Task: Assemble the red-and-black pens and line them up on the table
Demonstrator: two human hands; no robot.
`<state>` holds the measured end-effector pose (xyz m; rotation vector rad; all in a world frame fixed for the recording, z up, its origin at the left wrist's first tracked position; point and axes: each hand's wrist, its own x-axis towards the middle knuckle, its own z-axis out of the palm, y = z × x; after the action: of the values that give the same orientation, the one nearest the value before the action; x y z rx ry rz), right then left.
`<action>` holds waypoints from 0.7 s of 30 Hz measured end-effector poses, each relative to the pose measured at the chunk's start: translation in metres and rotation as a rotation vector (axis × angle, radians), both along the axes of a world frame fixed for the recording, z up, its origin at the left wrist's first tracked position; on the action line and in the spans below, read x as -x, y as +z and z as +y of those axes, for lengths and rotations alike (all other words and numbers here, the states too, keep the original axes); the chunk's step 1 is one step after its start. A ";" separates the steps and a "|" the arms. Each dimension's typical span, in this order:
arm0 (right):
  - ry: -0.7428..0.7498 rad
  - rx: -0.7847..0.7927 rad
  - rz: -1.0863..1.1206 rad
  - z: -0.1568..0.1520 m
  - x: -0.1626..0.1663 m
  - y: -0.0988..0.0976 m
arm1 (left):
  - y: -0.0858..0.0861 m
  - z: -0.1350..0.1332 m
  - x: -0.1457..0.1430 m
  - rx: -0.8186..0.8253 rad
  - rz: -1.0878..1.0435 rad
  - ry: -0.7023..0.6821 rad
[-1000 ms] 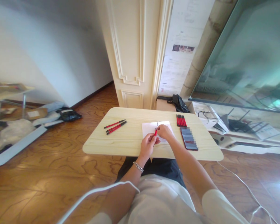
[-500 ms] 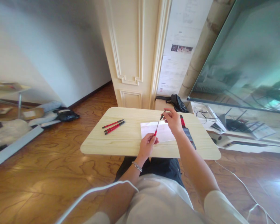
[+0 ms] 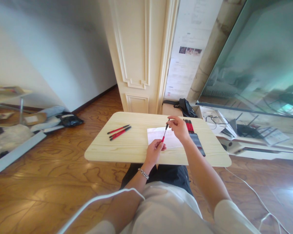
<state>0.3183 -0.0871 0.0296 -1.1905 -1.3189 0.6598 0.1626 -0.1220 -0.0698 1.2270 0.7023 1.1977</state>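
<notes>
Left hand (image 3: 154, 150) closed around the red lower end of a pen (image 3: 164, 132), near the front edge of the worktop (image 3: 127, 146). Pen tilts up and away from that grip, thin dark upper part pointing toward the right hand (image 3: 179, 127). Right hand pinches the pen's dark top end between thumb and fingertips; too small to tell if that end is a cap or the barrel. Both hands hold the one pen, raised just above a white sheet of paper (image 3: 169, 140) that lies flat on the worktop under them.

Left part of the worktop: three red-and-black pens (image 3: 119, 131) lying side by side, well apart from the hands. Right of the right hand: a row of red pens (image 3: 188, 125) packed close together, touching or nearly so, near the back edge. Just in front of that row, a dark flat phone (image 3: 197, 145), partly hidden behind the right forearm.

Silver bracelet (image 3: 144, 174) on the left wrist. Wooden floor (image 3: 51, 169) around, black bag (image 3: 185, 107) behind the worktop by the cream panelled door (image 3: 139, 55).
</notes>
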 end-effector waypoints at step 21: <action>0.106 0.106 0.068 -0.016 0.004 -0.032 | 0.005 -0.002 0.002 0.124 -0.046 -0.093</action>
<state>0.3146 -0.1036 -0.0022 -1.1782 -1.3099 0.8490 0.1608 -0.1238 -0.0647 1.1135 0.6688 1.0868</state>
